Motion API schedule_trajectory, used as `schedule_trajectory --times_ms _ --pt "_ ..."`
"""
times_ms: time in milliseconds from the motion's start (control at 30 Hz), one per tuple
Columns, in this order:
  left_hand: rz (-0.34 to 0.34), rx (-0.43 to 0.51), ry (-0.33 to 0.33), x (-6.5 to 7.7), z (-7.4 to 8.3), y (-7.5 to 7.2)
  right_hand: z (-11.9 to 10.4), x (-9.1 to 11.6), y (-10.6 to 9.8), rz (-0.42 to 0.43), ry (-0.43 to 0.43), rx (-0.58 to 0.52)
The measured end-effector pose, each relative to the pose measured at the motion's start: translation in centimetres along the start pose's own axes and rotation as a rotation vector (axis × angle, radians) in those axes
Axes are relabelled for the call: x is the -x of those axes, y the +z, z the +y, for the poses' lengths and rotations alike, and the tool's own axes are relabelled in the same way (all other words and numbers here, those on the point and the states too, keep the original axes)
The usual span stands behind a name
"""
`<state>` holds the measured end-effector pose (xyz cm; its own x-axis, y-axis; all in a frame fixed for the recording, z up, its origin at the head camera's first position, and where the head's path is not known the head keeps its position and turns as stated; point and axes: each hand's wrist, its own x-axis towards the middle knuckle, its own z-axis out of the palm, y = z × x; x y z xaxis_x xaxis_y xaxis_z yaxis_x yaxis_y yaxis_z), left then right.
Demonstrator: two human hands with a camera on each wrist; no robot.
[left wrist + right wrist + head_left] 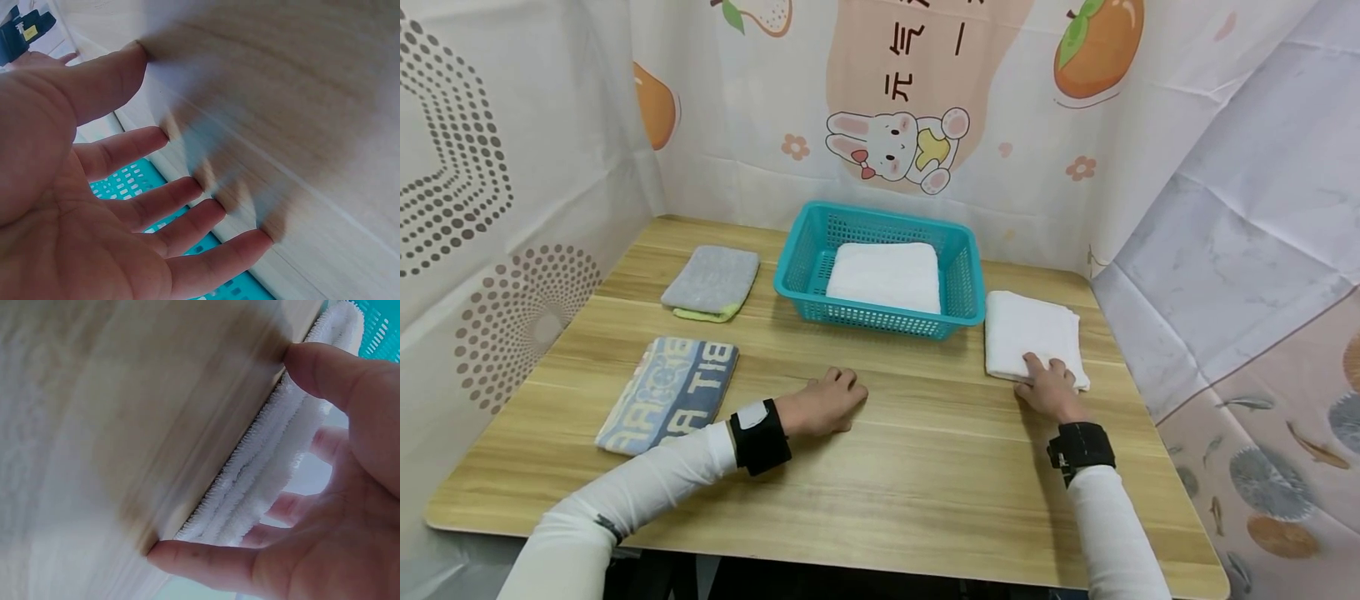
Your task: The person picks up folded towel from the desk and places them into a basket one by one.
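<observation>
A folded white towel (1033,333) lies on the right of the table, just beside the teal basket. My right hand (1049,390) is at its near edge: some fingers rest over the towel, while the thumb (319,372) and little finger (200,562) touch the wood. The towel's layered edge (250,469) shows between them. Near the table's middle, my left hand (826,402) rests its spread fingertips on the bare wood and holds nothing. Inside the teal plastic basket (880,319) sits another folded white towel (886,275).
Left of the basket lies a folded grey cloth (711,279) with a yellow-green underside. Closer to me is a folded blue lettered towel (673,396), beside the left forearm. Printed curtains (737,175) border the wooden table (917,483) at the back and sides.
</observation>
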<state>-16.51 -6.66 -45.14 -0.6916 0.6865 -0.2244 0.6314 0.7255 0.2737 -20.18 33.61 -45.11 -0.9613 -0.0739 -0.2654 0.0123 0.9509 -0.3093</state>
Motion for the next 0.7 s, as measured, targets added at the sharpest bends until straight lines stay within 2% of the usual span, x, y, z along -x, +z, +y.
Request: schedule_trajectory --times_ms 333,700 --pt "-0.007 0.029 -0.01 0.0 0.2 -0.4 -0.5 1.0 0.4 0.047 -0.039 0.005" --pt "-0.009 0.035 -0.002 0.2 0.3 -0.5 -1.2 2.2 0.9 0.046 -0.012 -0.004"
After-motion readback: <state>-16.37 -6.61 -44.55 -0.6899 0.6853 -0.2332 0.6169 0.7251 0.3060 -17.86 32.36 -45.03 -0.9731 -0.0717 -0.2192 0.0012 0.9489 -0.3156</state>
